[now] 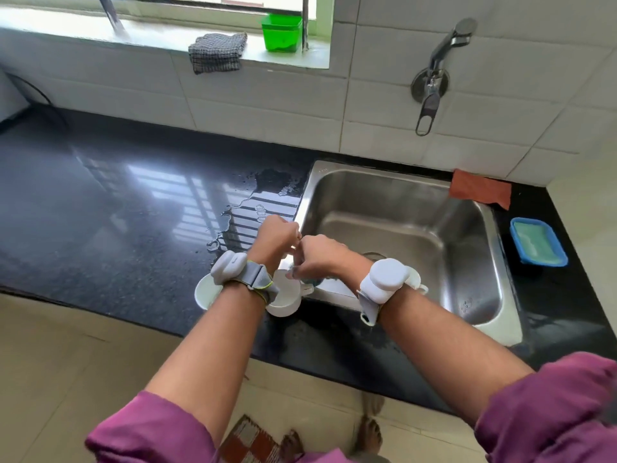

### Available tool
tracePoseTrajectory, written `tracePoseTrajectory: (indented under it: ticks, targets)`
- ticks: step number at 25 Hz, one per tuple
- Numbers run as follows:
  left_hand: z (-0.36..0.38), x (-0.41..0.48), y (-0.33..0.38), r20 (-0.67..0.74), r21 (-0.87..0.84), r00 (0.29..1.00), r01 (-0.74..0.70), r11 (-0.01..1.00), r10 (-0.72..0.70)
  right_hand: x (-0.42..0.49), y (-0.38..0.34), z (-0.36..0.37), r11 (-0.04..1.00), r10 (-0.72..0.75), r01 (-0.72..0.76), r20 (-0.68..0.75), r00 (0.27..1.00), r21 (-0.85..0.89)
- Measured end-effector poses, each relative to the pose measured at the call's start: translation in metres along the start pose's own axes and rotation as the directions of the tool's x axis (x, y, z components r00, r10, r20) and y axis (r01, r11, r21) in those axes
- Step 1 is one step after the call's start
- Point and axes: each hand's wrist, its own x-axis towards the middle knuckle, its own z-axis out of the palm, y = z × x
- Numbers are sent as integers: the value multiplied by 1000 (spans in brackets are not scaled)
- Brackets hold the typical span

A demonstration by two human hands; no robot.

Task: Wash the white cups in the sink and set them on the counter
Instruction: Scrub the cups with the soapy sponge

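Observation:
My left hand (pixel 276 236) and my right hand (pixel 322 255) meet over the sink's front left corner. Just below them a white cup (pixel 283 300) tilts over the counter edge. My left hand's fingers are curled at its far rim, where a sliver of white shows. My right hand pinches a blue-green scrubber (pixel 311 281) against that cup's rim. A second white cup (pixel 203 293) stands on the counter under my left wrist band. Behind my right wrist band, a third white cup (pixel 415 279) peeks out inside the sink (pixel 394 195).
The black counter (pixel 117 212) stretches left, with a water puddle (pixel 253 208) beside the sink. A wall tap (pixel 434 71) hangs above the sink. An orange cloth (pixel 480 192) and a blue soap tray (pixel 537 242) lie to the right. On the window sill are a checked cloth (pixel 217 51) and a green tub (pixel 282 31).

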Motion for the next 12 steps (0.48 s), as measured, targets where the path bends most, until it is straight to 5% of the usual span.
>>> tracePoseTrajectory:
  ticks: [12]
  targets:
    - [0, -11, -18, 20, -26, 999, -38, 999, 38, -4, -17, 26, 977, 107, -147, -241, 965, -155]
